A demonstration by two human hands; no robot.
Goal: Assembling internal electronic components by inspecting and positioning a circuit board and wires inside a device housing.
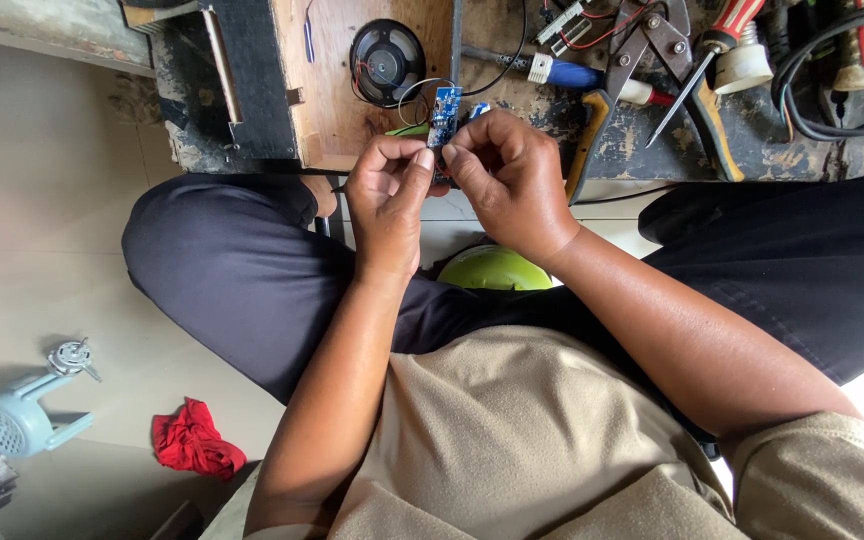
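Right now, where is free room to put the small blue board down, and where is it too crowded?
Free: the plywood panel left of the round speaker, and the pale floor tiles between the workbench edge and the red cloth. Crowded: the bench right of both hands, left hand and right hand, where pliers, screwdrivers and cables lie.

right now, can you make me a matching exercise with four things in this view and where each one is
Things:
1. small blue circuit board
2. round black speaker
3. red cloth
4. pliers

Places:
A. on the floor at lower left, near a light blue fan motor housing
B. lying on the worn workbench at upper right
C. pinched between the fingertips of the left hand and right hand
D. on the wooden panel, above the hands

Pairs: 1-C, 2-D, 3-A, 4-B
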